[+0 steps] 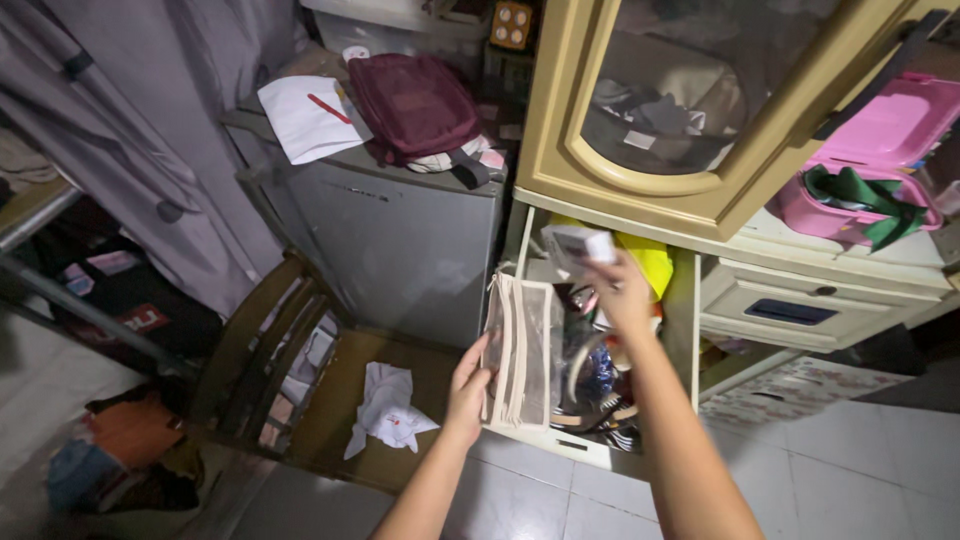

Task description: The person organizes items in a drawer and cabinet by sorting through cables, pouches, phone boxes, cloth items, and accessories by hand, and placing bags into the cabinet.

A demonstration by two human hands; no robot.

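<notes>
Left hand [466,385] grips clear pouch [520,350]; right hand [622,290] lifts white box [578,243].

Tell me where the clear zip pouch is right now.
The clear zip pouch is in the middle of the head view, held upright by the left hand at the front of the open drawer, right of the small grey fridge.

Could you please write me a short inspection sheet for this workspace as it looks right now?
Surface: pale tiled floor.
Job's things: clear zip pouch; small white box.
Clutter: open drawer crammed with items; crumpled white cloth; maroon bag and paper on small fridge.
Grippers: left hand holds the pouch; right hand holds the box.
Cables: nothing seen.
Surroundings: cream cabinet, pink case, grey curtain.
</notes>
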